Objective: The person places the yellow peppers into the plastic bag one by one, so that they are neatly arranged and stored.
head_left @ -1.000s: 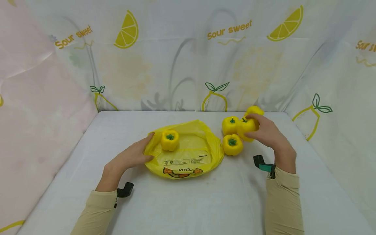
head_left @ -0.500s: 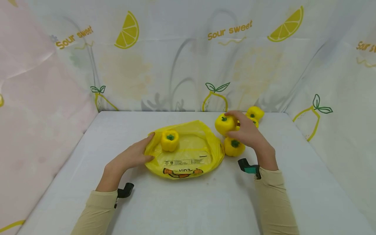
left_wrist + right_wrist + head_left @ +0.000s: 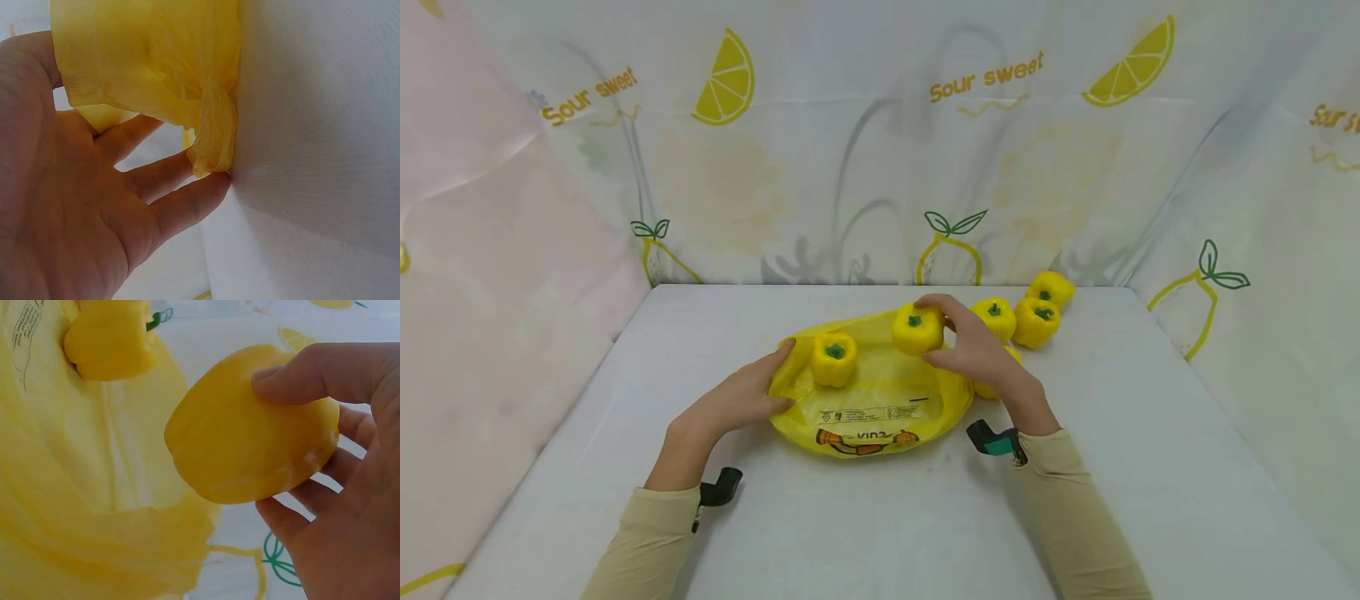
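My right hand (image 3: 981, 350) grips a yellow bell pepper (image 3: 917, 331) between thumb and fingers, over the right back part of a yellow plastic bag (image 3: 880, 396). In the right wrist view, the pepper (image 3: 250, 434) is tilted, with its stem out of sight and the thumb across its side. The bag lies with its mouth spread wide. Inside it, towards the left, another bell pepper (image 3: 833, 360) rests stem up. My left hand (image 3: 733, 400) holds the bag's left rim. The left wrist view has the bag's crumpled edge (image 3: 212, 125) between thumb and fingers.
Right of the bag, on the white table (image 3: 865, 533), stand several more bell peppers (image 3: 1037, 322). One bell pepper (image 3: 987, 390) beside the bag is partly hidden by my right hand. A lemon-print cloth (image 3: 820, 183) hangs behind the table.
My right hand has lifted a bell pepper from the group on the right and carried it left, over the bag. The left hand and the bag have stayed in place.
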A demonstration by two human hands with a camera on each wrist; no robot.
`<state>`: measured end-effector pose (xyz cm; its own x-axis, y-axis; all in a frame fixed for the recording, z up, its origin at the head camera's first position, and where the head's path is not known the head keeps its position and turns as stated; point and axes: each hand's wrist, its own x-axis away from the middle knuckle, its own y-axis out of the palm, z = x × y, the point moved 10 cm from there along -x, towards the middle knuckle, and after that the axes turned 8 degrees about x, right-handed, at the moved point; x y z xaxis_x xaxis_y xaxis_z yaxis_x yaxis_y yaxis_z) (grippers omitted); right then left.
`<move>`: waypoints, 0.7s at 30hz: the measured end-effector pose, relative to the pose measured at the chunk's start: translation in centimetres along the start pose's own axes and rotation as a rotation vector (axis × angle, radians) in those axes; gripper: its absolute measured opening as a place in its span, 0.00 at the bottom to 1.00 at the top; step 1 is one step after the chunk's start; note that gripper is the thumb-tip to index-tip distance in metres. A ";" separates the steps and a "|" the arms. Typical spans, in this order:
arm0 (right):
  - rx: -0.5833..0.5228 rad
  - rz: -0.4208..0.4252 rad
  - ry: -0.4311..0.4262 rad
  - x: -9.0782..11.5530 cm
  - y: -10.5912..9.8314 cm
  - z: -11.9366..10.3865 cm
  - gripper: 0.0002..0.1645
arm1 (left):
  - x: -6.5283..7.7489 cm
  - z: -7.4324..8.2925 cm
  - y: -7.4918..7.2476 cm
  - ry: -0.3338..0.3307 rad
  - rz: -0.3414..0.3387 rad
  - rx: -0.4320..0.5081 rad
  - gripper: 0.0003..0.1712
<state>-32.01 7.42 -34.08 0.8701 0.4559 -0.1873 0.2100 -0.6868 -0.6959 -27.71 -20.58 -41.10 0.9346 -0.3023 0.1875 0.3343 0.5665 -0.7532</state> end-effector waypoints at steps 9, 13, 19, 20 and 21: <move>-0.081 -0.094 0.011 -1.1 4.7 0.3 0.42 | -0.1 0.0 0.0 0.004 0.010 -0.009 0.50; -0.107 -0.114 -0.017 -1.4 6.3 0.8 0.40 | -0.1 -0.1 0.1 0.005 0.006 0.000 0.50; -0.001 -0.096 -0.054 -1.5 7.0 1.1 0.34 | -0.2 -0.3 0.1 -0.011 0.005 0.006 0.51; 0.014 -0.086 -0.059 -1.5 6.9 1.1 0.33 | -0.2 -0.3 0.1 -0.013 0.005 0.008 0.51; 0.030 -0.076 -0.062 -1.5 6.9 1.0 0.33 | -0.2 -0.3 0.1 -0.015 0.004 0.009 0.51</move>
<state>-32.35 2.56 -39.27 0.8228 0.5408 -0.1747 0.2605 -0.6321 -0.7298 -27.90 -20.68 -41.44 0.9377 -0.2881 0.1941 0.3315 0.5748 -0.7482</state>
